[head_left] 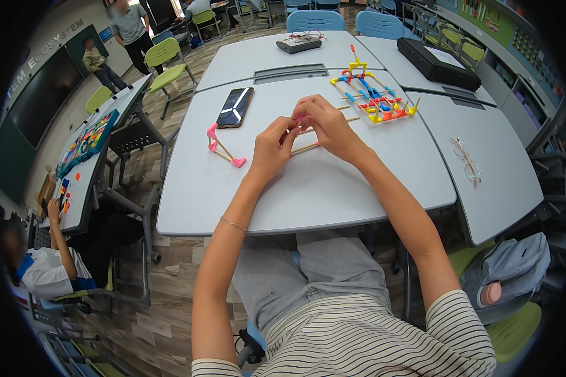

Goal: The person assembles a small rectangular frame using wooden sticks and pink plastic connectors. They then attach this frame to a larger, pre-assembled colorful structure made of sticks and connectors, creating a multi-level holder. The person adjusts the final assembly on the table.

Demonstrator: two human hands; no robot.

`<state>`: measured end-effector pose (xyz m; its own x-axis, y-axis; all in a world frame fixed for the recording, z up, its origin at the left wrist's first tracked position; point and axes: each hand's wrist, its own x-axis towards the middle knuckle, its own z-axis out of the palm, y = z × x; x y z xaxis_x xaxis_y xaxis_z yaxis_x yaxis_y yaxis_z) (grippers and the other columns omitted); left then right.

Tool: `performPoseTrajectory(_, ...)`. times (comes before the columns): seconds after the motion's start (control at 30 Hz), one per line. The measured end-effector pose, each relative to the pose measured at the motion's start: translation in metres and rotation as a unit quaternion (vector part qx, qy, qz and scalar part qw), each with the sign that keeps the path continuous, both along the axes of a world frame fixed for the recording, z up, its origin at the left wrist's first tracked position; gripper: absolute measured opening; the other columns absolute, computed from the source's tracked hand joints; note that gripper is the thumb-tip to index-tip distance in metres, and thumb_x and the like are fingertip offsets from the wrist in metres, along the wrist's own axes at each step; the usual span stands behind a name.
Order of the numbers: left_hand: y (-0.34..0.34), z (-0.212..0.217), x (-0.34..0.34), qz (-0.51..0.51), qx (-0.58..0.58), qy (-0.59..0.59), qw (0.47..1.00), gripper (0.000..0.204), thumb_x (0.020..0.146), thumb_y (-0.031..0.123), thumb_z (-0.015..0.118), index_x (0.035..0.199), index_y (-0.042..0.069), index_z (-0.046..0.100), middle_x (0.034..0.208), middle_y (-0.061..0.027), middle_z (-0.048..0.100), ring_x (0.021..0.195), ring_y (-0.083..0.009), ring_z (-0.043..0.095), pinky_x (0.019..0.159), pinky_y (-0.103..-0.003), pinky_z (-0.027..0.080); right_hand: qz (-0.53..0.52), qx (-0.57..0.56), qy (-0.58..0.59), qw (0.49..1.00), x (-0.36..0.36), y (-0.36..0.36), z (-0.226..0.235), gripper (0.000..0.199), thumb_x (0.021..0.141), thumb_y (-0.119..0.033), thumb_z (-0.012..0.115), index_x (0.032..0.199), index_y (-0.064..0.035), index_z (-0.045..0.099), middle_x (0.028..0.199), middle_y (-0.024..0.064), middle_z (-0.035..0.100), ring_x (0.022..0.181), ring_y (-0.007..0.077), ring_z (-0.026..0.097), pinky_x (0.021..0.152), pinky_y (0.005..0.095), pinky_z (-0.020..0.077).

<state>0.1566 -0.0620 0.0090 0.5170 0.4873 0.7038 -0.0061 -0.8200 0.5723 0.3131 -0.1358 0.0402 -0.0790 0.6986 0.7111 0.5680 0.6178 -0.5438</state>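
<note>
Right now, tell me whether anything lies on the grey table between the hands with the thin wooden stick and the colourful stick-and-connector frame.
Nothing visible does. The left hand and right hand hold the thin wooden stick; bare grey table separates them from the colourful stick-and-connector frame.

Both forearms reaching forward from the lower edge, bare, converging ahead of the torso, left hand (272,147) curling its fingers (289,135) inward, right hand (328,125) arching over, fingertips pinching together, the two hands touching, a thin bracelet circling the left forearm
</note>
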Motion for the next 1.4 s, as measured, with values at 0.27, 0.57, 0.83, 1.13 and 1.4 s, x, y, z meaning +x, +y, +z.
performPoseTrajectory(0.27,0.003,-0.001,0.001,-0.004,-0.045,-0.005,0.999,0.010,0.090,0.002,0.062,0.100,0.000,0.063,0.082,-0.0073,0.065,0.061,-0.0135,0.058,0.057,-0.026,0.046,-0.026,-0.003,-0.015,1.000,0.000,0.002,-0.002,0.028,0.081,0.020,0.047,0.100,0.0013,0.055,0.110,0.0119,0.055,0.090,0.0228,0.066,0.079,0.0314,0.0580)
performPoseTrajectory(0.57,0.003,-0.003,-0.002,-0.050,-0.106,-0.007,0.993,0.009,0.095,0.006,0.058,0.100,0.000,0.063,0.076,-0.0028,0.061,0.065,-0.0072,0.055,0.056,-0.023,0.044,-0.008,0.005,-0.029,1.000,0.003,0.003,-0.002,0.029,0.080,0.021,0.048,0.101,0.0019,0.053,0.109,0.0124,0.055,0.091,0.0237,0.066,0.079,0.0316,0.0582)
performPoseTrajectory(0.83,0.001,0.001,-0.004,-0.052,-0.145,0.002,0.988,0.012,0.097,0.011,0.058,0.099,0.001,0.062,0.075,-0.0016,0.060,0.067,-0.0057,0.054,0.054,-0.023,0.045,-0.007,0.012,-0.052,0.999,0.001,0.001,0.003,0.020,0.084,0.016,0.047,0.097,0.0022,0.054,0.102,0.0135,0.056,0.089,0.0256,0.066,0.079,0.0336,0.0570)
performPoseTrajectory(1.13,0.002,0.002,-0.008,-0.027,-0.151,0.017,0.988,0.014,0.095,0.011,0.060,0.100,-0.001,0.066,0.076,-0.0042,0.066,0.065,-0.0063,0.058,0.055,-0.022,0.045,-0.008,-0.025,-0.035,0.999,0.007,-0.002,-0.001,0.028,0.089,0.004,0.057,0.116,-0.0022,0.060,0.106,0.0149,0.062,0.088,0.0251,0.067,0.079,0.0342,0.0573)
performPoseTrajectory(1.4,0.005,-0.004,-0.009,-0.006,-0.140,0.044,0.989,0.017,0.096,0.014,0.060,0.100,0.000,0.069,0.074,-0.0052,0.068,0.063,-0.0066,0.057,0.056,-0.023,0.044,-0.062,-0.045,0.083,0.994,0.009,-0.003,0.007,0.029,0.092,-0.011,0.062,0.121,-0.0062,0.063,0.098,0.0137,0.070,0.093,0.0222,0.069,0.083,0.0327,0.0561)
